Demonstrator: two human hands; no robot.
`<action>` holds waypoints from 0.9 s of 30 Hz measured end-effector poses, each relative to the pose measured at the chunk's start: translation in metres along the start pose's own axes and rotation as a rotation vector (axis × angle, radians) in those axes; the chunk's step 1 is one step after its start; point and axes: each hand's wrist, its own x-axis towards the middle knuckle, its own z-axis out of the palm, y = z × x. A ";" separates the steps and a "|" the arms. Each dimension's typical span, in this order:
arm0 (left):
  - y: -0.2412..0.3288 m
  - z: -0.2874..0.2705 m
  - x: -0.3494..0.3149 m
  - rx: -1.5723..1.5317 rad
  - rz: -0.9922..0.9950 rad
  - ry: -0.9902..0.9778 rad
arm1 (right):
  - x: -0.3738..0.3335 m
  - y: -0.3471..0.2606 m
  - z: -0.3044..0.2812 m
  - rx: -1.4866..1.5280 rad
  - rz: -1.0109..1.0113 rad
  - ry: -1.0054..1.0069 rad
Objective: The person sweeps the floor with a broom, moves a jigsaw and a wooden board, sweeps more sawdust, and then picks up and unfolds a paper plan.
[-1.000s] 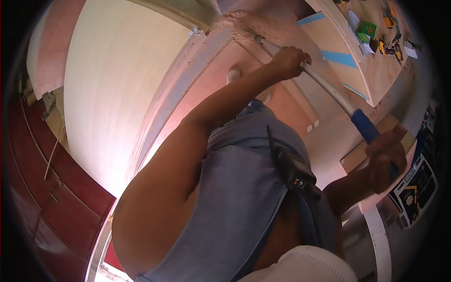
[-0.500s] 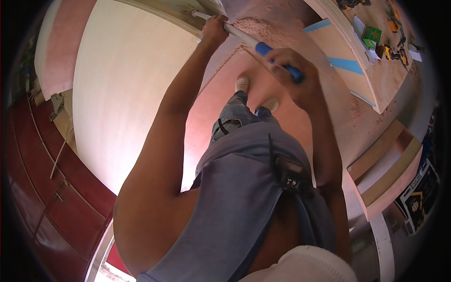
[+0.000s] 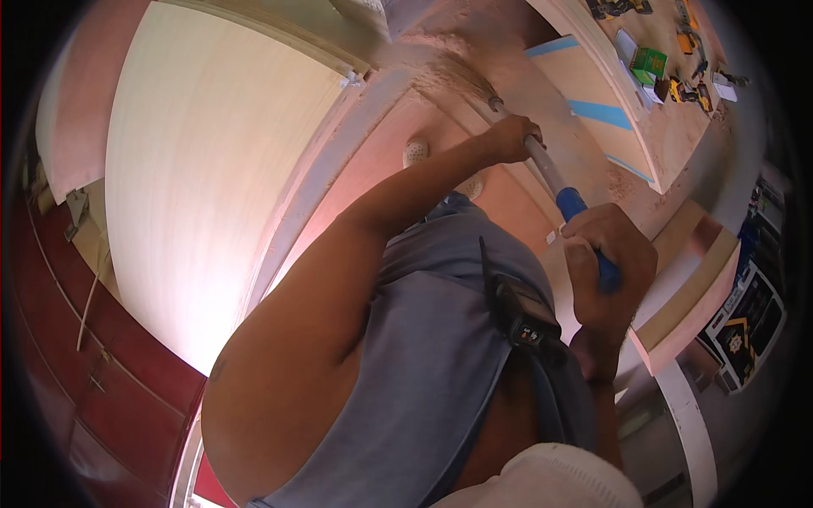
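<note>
A broom [image 3: 549,167] with a pale handle and a blue grip slants across the upper middle. My left hand [image 3: 511,140] is wrapped round the handle near its lower end. Closer to me, my right hand [image 3: 608,258] is closed round the blue grip at the top end. The bristles [image 3: 461,78] are tan and blurred, and they lie at the floor beside a strip of sawdust [image 3: 436,42]. My left forearm reaches across in front of my body.
A large pale board [image 3: 220,127] stands on the left, with dark red doors [image 3: 51,339] beyond it. On the right, a workbench [image 3: 669,144] carries yellow power tools [image 3: 690,91] and a green box [image 3: 649,63]. A wooden frame [image 3: 690,292] sits below it. A reddish board [image 3: 373,190] lies by my feet.
Both hands have swung the broom to the right and nearer to me. The bristles have come into view at the floor. My grip on the handle has stayed closed.
</note>
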 end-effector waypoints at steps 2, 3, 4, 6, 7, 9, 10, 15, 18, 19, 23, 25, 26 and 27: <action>0.021 0.011 0.007 -0.012 -0.004 -0.064 | -0.008 -0.007 -0.007 -0.029 0.038 0.029; 0.034 0.014 0.014 0.009 -0.012 -0.095 | -0.016 -0.008 -0.014 -0.014 -0.015 0.095; 0.048 0.014 0.020 0.037 -0.032 -0.141 | -0.025 -0.008 -0.023 -0.003 -0.052 0.159; 0.081 0.009 0.026 0.110 0.050 -0.079 | -0.046 -0.010 -0.057 -0.098 -0.171 0.190; 0.099 0.006 0.028 0.149 0.082 -0.059 | -0.057 -0.012 -0.072 -0.180 -0.222 0.262; 0.125 -0.007 0.022 0.155 0.148 -0.022 | -0.068 -0.021 -0.097 -0.084 -0.439 0.380; 0.133 -0.014 0.016 0.163 0.171 -0.003 | -0.073 -0.031 -0.101 0.077 -0.487 0.416; 0.071 -0.088 -0.007 0.267 0.239 0.177 | -0.046 -0.034 -0.042 -0.364 0.127 0.454; 0.014 -0.101 -0.003 0.365 0.118 0.098 | -0.019 0.016 -0.005 0.207 0.016 0.116; 0.005 -0.085 0.004 0.307 0.158 0.039 | -0.023 0.018 -0.004 0.175 -0.048 0.202; 0.035 -0.008 0.035 0.222 0.121 -0.081 | -0.057 0.006 -0.036 -0.094 0.065 0.231; 0.071 0.012 0.033 0.234 0.195 -0.025 | -0.072 -0.003 -0.054 -0.181 -0.164 0.356; 0.088 0.015 0.034 0.221 0.222 -0.006 | -0.077 -0.008 -0.071 -0.208 -0.309 0.302; 0.102 0.015 0.038 0.196 0.276 0.025 | -0.082 -0.011 -0.085 -0.130 -0.388 0.251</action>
